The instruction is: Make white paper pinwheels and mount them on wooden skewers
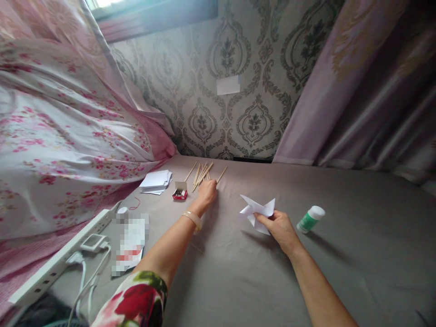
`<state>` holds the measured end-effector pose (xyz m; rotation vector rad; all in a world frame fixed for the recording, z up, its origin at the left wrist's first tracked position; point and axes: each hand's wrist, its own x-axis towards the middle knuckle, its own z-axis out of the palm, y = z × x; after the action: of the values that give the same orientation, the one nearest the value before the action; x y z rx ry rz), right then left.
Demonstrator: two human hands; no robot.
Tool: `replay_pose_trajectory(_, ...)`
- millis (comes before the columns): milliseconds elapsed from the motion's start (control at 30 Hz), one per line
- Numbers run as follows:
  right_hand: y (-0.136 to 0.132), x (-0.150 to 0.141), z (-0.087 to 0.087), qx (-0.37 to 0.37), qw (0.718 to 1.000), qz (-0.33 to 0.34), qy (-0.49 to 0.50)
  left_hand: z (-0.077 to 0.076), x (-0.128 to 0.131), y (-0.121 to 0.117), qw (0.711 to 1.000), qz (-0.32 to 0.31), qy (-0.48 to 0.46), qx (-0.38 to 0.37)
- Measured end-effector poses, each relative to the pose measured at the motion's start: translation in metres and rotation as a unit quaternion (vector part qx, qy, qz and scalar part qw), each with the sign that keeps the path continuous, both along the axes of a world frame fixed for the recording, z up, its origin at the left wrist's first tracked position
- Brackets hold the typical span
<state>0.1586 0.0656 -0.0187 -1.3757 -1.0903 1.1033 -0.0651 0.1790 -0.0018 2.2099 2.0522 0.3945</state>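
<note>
From my remote view I count two hands above one grey cloth surface [340, 281]. My right hand [279, 228] pinches one white paper pinwheel [262, 210] between thumb and fingers, near the middle of the scene. My left hand [207, 191] reaches farther and to the left, its fingers curled at the near ends of a loose group of wooden sticks [203, 175]. Several sticks overlap, so I can't give an exact count, nor can I tell whether that hand grips one. One bracelet [192, 220] circles the left wrist.

Left of that hand I see one open red box [180, 194] and, beyond it to the left, one stack of white paper [155, 181]. One green-and-white glue stick [311, 219] stands just right of my right hand. One power strip [63, 256] lies at the near left, and one white paper slip [228, 85] is on the far wall.
</note>
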Motion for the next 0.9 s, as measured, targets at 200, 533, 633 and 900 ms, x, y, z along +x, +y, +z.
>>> replay_pose_trajectory(200, 0.0, -0.003, -0.001, 0.007, 1.0, 0.015, -0.01, 0.001, 0.023, 0.024, 0.999, 0.032, 0.009, -0.018)
replay_pose_trajectory(533, 0.0, -0.005, 0.001, 0.027, 0.999, 0.031, -0.005, -0.003, 0.027, 0.019, 0.991, 0.075, -0.101, -0.037)
replay_pose_trajectory(633, -0.002, -0.005, 0.005, 0.03, 0.999, 0.03, 0.002, -0.002, 0.023, 0.008, 0.977, 0.091, -0.189, -0.029)
replay_pose_trajectory(900, -0.005, 0.005, 0.02, 0.044, 0.999, 0.004, 0.029, 0.011, 0.028, -0.047, 0.838, 0.042, -0.536, -0.087)
